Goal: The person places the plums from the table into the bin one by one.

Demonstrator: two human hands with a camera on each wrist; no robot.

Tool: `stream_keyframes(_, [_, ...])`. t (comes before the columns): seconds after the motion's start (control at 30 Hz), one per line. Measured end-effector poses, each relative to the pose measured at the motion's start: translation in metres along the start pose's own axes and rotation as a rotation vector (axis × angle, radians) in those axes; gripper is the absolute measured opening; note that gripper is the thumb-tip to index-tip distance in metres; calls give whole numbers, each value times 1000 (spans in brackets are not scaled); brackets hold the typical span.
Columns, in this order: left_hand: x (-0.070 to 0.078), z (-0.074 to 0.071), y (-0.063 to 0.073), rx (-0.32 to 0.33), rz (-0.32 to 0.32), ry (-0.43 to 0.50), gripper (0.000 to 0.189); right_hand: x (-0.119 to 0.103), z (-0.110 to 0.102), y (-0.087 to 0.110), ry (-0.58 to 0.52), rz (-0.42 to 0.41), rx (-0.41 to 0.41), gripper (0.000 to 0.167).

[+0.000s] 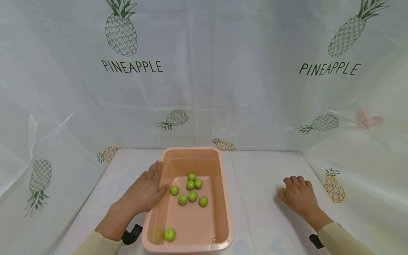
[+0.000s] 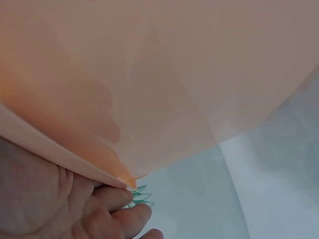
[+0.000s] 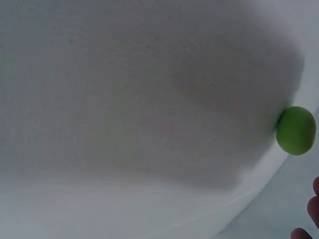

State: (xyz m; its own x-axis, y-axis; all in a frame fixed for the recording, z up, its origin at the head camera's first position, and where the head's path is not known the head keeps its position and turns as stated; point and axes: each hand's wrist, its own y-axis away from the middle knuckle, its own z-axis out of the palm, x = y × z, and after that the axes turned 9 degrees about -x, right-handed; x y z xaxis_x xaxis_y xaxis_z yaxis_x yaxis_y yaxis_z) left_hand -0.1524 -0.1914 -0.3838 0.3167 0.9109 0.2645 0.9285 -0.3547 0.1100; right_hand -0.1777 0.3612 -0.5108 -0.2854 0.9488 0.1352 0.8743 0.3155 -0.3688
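Observation:
My left hand [image 1: 144, 194] rests on the left rim of a pink plastic basin [image 1: 226, 212], fingers straight and thumb over the edge. In the left wrist view its fingers [image 2: 132, 219] lie along the rim, beside the basin's outer wall. Several small round green fruits lie inside the basin, one fruit [image 1: 170, 234] near its front left corner. Over on the right, my right hand [image 1: 299, 198] bends over a single green fruit [image 3: 296, 130] on the white cloth. The right wrist view shows its fingertips [image 3: 314, 209] apart from that fruit; the thumb is out of that view.
A white cloth [image 1: 255, 226] covers the table, with the basin left of its middle. Pineapple-printed sheeting [image 1: 242, 88] rises behind the table and along both sides. A black wrist strap [image 1: 132, 234] is on the left arm, another strap [image 1: 316, 241] on the right.

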Motion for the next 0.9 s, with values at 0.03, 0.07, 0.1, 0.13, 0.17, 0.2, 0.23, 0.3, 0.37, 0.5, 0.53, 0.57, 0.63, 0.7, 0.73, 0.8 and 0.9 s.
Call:
stream_keyframes(0.03, [0, 0, 0, 0, 0, 0, 79, 1, 2, 2, -1, 6, -2, 41])
stream_keyframes(0.07, [0, 1, 0, 0, 0, 1, 79, 1, 4, 3, -2, 10, -5, 41])
stream_keyframes(0.1, [-1, 1, -1, 0, 1, 2, 80, 1, 6, 4, -2, 12, -7, 41])
stream_keyframes(0.13, [-1, 1, -1, 1, 0, 6, 80, 1, 8, 6, -1, 12, -9, 42])
stream_keyframes(0.17, [-1, 1, -1, 1, -1, 7, 80, 1, 10, 7, 1, 12, -13, 41])
stream_keyframes(0.2, [-1, 2, -1, 2, -3, 10, 80, 0, 12, 8, 0, 12, -17, 41])
stream_keyframes(0.23, [-2, 2, -1, 3, -3, 12, 81, 0, 13, 9, 2, 14, -25, 42])
stream_keyframes(0.3, [-2, 2, -2, 7, -3, 16, 81, -1, 15, 10, 5, 19, -47, 42])
stream_keyframes(0.37, [-2, 3, -2, 6, -5, 18, 81, -2, 16, 11, 6, 33, -71, 42])
stream_keyframes(0.5, [-2, 3, -2, 7, -3, 21, 80, -3, 17, 12, 0, 68, -127, 41])
stream_keyframes(0.53, [-2, 3, -1, 6, -4, 22, 80, -3, 17, 12, -2, 77, -140, 41])
stream_keyframes(0.57, [-2, 4, -1, 7, -3, 22, 80, -4, 16, 12, -6, 87, -157, 41])
stream_keyframes(0.63, [-2, 4, -2, 9, -2, 21, 80, -4, 15, 12, -11, 103, -186, 41])
stream_keyframes(0.7, [-3, 4, -2, 9, -2, 21, 80, -4, 15, 12, -13, 117, -207, 40])
stream_keyframes(0.73, [-3, 4, -2, 9, -3, 21, 80, -4, 15, 12, -14, 121, -215, 40])
stream_keyframes(0.8, [-3, 4, -2, 9, -2, 21, 80, -3, 15, 13, -14, 125, -218, 38])
stream_keyframes(0.9, [-4, 4, -2, 11, 0, 23, 80, -2, 17, 13, -13, 124, -208, 37])
